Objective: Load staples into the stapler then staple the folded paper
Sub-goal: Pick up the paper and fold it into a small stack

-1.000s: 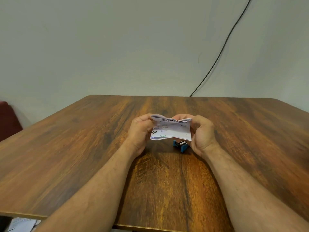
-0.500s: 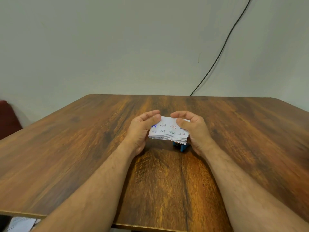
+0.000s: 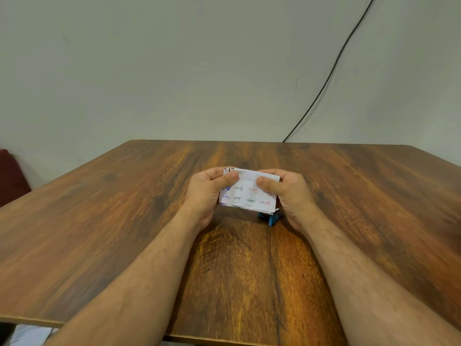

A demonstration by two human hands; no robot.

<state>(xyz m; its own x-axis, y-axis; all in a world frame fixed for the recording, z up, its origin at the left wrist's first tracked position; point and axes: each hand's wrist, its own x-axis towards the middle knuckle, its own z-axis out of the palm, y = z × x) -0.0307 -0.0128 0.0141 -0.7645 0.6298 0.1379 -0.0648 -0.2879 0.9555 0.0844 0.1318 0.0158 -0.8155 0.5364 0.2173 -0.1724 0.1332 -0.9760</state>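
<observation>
A brown wood-grain counter (image 3: 124,221) fills the lower half of the frame. Behind it stands a plain pale wall (image 3: 174,71). A black cable (image 3: 331,71) runs diagonally down the wall at upper right to the counter's far edge. A dark red seat (image 3: 10,176) shows at the left edge, and white papers (image 3: 30,334) lie at lower left, below the counter's near edge.

Soft, even indoor light, faint shadows under the forearms, slight motion blur, wide-angle bending at edges

Glossy wood-grain table (image 3: 349,196), matt paper (image 3: 249,193)
</observation>
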